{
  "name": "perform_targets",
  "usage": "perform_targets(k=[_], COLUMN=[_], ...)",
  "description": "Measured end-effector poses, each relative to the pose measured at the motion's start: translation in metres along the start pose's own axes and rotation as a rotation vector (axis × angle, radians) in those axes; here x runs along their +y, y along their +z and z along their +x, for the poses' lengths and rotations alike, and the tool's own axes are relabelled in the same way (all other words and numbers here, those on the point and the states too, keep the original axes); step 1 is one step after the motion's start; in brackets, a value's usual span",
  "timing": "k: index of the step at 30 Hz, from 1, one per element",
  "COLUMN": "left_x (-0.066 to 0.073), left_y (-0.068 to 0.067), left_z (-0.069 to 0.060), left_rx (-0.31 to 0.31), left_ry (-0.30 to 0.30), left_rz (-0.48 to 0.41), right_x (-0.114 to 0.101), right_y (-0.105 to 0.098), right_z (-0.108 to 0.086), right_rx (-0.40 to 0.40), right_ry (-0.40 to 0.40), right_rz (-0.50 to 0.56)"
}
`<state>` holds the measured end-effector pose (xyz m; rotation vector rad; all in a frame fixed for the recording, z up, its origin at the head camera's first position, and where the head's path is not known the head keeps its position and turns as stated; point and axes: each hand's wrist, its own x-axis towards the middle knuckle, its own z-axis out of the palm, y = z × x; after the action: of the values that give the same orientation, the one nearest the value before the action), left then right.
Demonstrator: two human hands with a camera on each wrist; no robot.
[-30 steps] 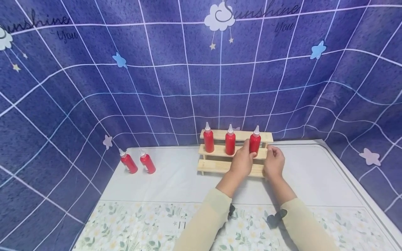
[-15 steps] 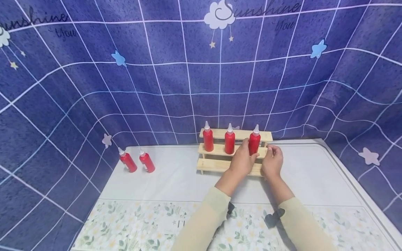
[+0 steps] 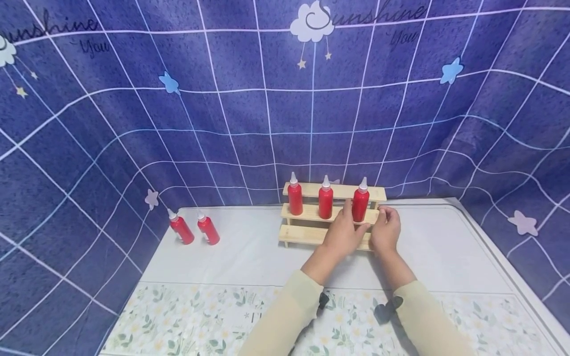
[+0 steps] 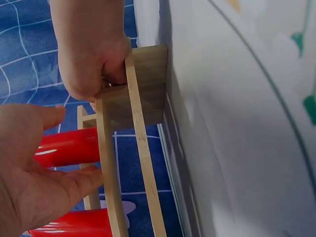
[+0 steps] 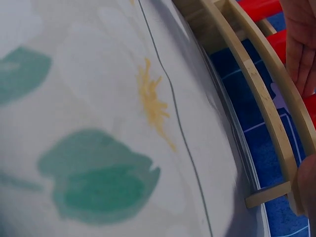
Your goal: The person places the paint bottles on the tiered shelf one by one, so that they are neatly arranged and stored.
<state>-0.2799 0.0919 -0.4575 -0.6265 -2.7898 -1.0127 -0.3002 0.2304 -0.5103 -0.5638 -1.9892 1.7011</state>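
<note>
Right of the frame's center, your left hand (image 3: 340, 236) keeps its grip spread beside the rightmost red bottle (image 3: 360, 206), upright midway up the wooden rack (image 3: 304, 234). Your right hand (image 3: 386, 232) pinches the rack's right end. Two more bottles (image 3: 208, 231) occupy the table (image 3: 249, 262) at left.

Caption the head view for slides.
Three red bottles on a wooden rack, left hand beside the rightmost, right hand gripping the rack's end.
</note>
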Motion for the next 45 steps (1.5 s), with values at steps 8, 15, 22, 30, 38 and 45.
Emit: perform_targets(k=[8,15,22,30,38,45], left_x=[-0.004,-0.002,-0.002,-0.004,-0.01,-0.017], left_y=[0.0,-0.008,-0.012,-0.016,-0.022,-0.032], left_z=[-0.01,-0.017,-0.023,-0.029,-0.037,-0.045], left_rx=[-0.043,-0.074,-0.074,-0.101,-0.129,-0.144], left_ry=[0.004,-0.01,-0.015,-0.022,-0.042,-0.047], left_rz=[0.03,0.069,0.083,0.062,0.044,0.004], right_x=[0.004,0.002,0.0,0.001,0.001,0.002], right_y=[0.0,-0.001,-0.002,-0.001,-0.001,0.0], right_z=[0.0,0.002,0.002,0.002,0.0,0.001], right_rx=[0.02,0.02,0.006,0.008,0.007,0.0], right_ry=[-0.008,-0.021,-0.015,-0.027,-0.042,-0.042], right_rz=[-0.01,0.0,-0.011,-0.028,-0.023,-0.027])
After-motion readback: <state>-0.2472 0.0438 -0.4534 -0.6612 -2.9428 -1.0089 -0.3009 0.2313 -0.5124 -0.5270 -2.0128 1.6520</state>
